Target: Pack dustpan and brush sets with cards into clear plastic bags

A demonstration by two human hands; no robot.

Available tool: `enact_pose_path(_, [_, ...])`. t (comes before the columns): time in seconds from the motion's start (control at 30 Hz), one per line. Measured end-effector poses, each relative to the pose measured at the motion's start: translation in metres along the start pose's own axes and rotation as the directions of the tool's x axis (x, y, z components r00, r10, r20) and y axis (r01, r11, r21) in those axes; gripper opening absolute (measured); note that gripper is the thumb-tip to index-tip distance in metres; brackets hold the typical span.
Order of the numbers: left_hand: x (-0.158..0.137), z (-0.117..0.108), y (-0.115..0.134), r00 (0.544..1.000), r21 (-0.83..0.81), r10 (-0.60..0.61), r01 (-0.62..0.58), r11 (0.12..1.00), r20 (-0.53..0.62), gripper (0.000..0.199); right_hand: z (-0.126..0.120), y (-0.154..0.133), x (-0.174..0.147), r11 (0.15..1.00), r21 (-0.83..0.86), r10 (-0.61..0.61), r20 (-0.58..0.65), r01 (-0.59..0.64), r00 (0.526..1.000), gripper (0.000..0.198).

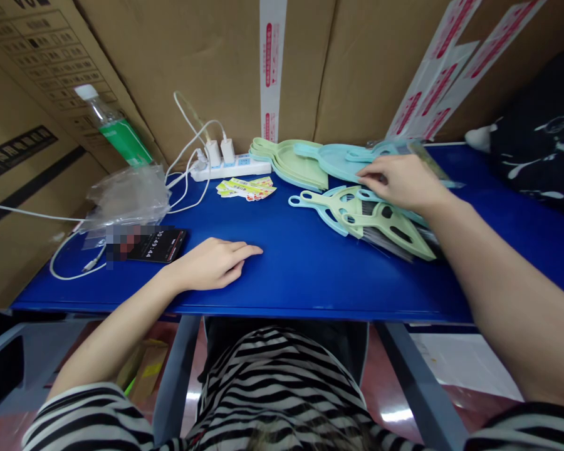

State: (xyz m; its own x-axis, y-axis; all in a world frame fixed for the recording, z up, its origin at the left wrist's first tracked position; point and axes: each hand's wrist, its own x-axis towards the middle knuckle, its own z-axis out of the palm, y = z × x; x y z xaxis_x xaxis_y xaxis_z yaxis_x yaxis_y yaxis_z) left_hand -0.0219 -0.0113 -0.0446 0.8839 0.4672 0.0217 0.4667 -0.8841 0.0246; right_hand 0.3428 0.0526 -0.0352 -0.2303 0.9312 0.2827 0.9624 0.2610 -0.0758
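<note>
My left hand (219, 262) lies on the blue tabletop (272, 282), index finger stretched out and the others loosely bent, with nothing in it. To its left is a dark phone (162, 244) with a timer on its screen. My right hand (402, 180) reaches over the blue dustpans (336, 161) at the back, fingers curled and drawn together at the near edge; what they grip, if anything, is hidden. Green dustpans (295, 158) sit left of the blue ones. Below my right hand is a pile of small brushes with green (390, 225) and blue handles (329, 216).
A white power strip (258, 166) with plugged chargers and cables stands at the back. Yellow labels (247, 188) lie before it. Clear plastic bags (129, 194) and a green-labelled bottle (122, 138) are on the left. Cardboard (207, 56) walls the back; a black patterned cloth item (540, 131) is at right.
</note>
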Motion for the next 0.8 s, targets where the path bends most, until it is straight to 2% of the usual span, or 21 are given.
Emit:
enact_pose_path(0.17, [0.0,0.0,0.0,1.0,0.0,0.001,-0.001,1.0,-0.002,0.038,-0.003,-0.006,-0.004,0.981,0.045,-0.179,-0.14,0.187,0.974,0.027])
enact_pose_path(0.27, [0.0,0.0,-0.001,1.0,0.001,0.01,-0.01,1.0,-0.011,0.038,-0.003,-0.016,-0.007,0.938,0.058,-0.325,-0.206,0.343,0.923,0.028])
enact_pose_path(0.37, [0.0,0.001,-0.001,0.999,0.01,0.025,-0.025,1.0,-0.022,0.036,-0.003,-0.033,-0.012,0.878,0.024,-0.456,-0.264,0.478,0.85,0.03])
enact_pose_path(0.47, [0.0,0.003,-0.001,0.997,0.065,0.0,0.005,0.998,-0.079,0.038,-0.003,-0.056,-0.019,0.795,-0.009,-0.586,-0.276,0.607,0.762,0.033])
enact_pose_path(0.6, [0.001,0.006,-0.003,0.962,0.136,-0.021,0.06,0.989,-0.271,0.043,0.003,-0.081,-0.027,0.681,-0.06,-0.72,-0.237,0.73,0.652,0.037])
enact_pose_path(0.7, [0.003,0.007,-0.006,0.95,0.153,0.01,0.039,0.987,-0.311,0.046,0.01,-0.093,-0.032,0.637,-0.055,-0.762,-0.199,0.769,0.617,0.037])
enact_pose_path(0.8, [0.004,0.009,-0.008,0.969,0.159,0.034,0.006,0.987,-0.245,0.04,0.018,-0.101,-0.034,0.614,0.013,-0.775,-0.183,0.789,0.605,0.036])
